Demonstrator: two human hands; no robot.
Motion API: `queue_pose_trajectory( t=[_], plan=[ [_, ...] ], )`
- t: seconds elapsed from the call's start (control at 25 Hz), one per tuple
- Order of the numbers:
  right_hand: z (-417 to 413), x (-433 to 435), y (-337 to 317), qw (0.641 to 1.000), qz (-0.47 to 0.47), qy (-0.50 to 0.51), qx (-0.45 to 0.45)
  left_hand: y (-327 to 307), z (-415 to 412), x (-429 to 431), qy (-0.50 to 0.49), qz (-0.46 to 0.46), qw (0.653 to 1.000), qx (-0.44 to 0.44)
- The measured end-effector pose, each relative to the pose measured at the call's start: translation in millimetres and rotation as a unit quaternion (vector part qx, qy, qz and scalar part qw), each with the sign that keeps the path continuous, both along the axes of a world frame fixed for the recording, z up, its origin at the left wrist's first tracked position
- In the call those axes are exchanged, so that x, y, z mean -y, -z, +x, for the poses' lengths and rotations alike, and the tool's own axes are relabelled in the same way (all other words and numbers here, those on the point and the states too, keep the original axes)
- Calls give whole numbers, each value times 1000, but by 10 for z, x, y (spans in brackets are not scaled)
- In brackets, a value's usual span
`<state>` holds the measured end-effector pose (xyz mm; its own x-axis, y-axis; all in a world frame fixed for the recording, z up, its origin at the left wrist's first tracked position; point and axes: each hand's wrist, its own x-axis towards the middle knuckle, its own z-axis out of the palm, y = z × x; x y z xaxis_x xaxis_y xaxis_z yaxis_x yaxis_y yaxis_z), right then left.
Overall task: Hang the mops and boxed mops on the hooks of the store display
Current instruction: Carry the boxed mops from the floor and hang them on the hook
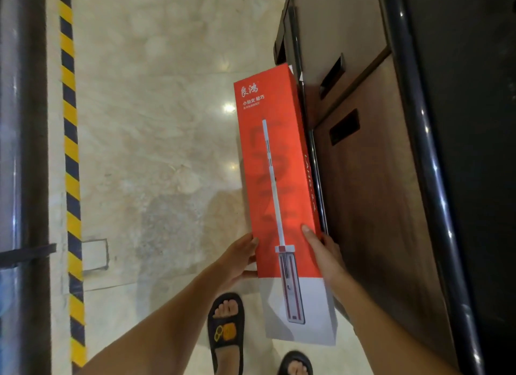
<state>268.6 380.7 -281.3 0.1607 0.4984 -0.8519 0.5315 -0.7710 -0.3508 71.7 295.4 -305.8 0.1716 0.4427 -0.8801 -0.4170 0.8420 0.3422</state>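
Head view: one boxed mop (279,179), a long red and white carton, is held above the marble floor (156,123), just beside a wooden cabinet (371,196). Two hands grip its lower part. The left hand (237,260) has its fingers (252,240) curled against the left edge. The right hand (324,251) clasps the right edge, thumb on the front. Two black sandals (226,327) show below. One yellow-and-black stripe (69,140) runs along the floor.

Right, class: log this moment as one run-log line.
stage: box held | object: boxed mop | left hand: grips left edge | right hand: grips right edge | hooks: not in view
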Motion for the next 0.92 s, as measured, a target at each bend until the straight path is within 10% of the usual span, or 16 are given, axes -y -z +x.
queue_pose_trajectory(
  t=[0.44,0.92],
  plan=[
    [-267,292,-789,998,50,-34,-34,-511,-185,418,-88,-60,994,-19],
    [-140,937,-2935,968,12,-111,-223,-3033,-352,523,-311,85,937,-137]
  ],
)
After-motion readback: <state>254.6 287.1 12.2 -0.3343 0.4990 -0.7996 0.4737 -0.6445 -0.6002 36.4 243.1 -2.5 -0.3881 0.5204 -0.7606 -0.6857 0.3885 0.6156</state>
